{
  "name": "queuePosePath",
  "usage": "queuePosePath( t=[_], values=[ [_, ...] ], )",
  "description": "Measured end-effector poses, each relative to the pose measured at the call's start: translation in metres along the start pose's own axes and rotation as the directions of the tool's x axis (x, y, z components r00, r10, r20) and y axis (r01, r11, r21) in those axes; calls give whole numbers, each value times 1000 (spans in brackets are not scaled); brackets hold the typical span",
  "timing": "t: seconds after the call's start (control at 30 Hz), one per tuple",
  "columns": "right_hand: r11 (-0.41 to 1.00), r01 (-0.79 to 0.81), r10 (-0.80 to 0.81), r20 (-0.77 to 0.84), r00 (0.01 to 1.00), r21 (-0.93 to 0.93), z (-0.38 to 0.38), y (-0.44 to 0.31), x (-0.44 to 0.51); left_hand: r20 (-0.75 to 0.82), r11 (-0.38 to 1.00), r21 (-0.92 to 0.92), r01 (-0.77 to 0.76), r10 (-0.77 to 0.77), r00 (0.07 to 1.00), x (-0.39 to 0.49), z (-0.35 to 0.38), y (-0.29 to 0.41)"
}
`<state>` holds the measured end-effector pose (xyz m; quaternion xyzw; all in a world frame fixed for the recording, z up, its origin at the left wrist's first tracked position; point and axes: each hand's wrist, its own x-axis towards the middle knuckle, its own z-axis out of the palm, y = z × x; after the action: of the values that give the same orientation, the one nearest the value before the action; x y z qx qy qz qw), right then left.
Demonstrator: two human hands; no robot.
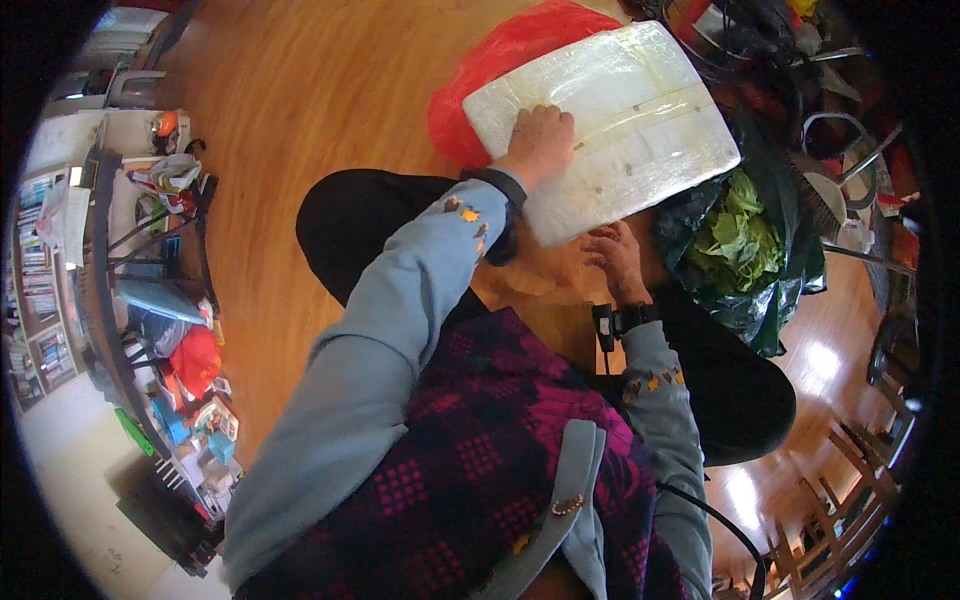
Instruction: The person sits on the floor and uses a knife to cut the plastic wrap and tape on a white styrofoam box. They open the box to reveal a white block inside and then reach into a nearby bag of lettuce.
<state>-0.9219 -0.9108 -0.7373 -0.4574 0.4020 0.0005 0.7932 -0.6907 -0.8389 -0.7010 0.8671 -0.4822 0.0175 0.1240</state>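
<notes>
A white polystyrene foam box (pixel 637 90), seen from above and wrapped in clear tape, sits tilted in front of me. My left hand (pixel 538 146) lies over its left part, knuckles up; the curled fingertips are hidden, so I cannot tell whether they grip anything. By the near edge of the box is my right hand (pixel 616 255), palm turned inward and fingers apart, with nothing seen in it. Whether its fingertips touch the box is unclear. A red plastic bag (pixel 457 112) shows beyond and left of the box.
Green leafy vegetables (pixel 739 240) fill an open dark plastic bag (pixel 780 300) at my right. A brush (pixel 821 191) and cluttered items stand farther right. Wooden stool frames (pixel 840 487) are at lower right. A cluttered rack (pixel 165 292) and bookshelf (pixel 45 285) line the left side.
</notes>
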Motion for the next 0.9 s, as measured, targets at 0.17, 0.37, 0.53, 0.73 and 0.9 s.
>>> queuePosePath(
  t=[0.17, 0.37, 0.53, 0.73, 0.9],
  values=[
    [1000, 10, -10, -10, 1000, 20, 4, -3, -4, -47, 990, -119, 77, -83, 995, 3, 3, -17],
    [999, 12, -13, 7, 1000, 30, -2, 6, -9, 69, 974, -89, 207, -202, 977, 30, 3, -80],
    [999, -47, 47, -35, 998, 10, -1, 4, -4, 208, 746, -514, 422, -369, 906, 41, 23, -119],
    [998, 55, -45, -195, 980, 43, 15, -16, -5, 345, 692, -542, 477, -334, 877, 46, 28, -131],
    [956, 1, 15, -52, 999, 294, 27, -29, 8, 298, 755, -443, 483, -384, 874, 45, 9, -114]
  ],
)
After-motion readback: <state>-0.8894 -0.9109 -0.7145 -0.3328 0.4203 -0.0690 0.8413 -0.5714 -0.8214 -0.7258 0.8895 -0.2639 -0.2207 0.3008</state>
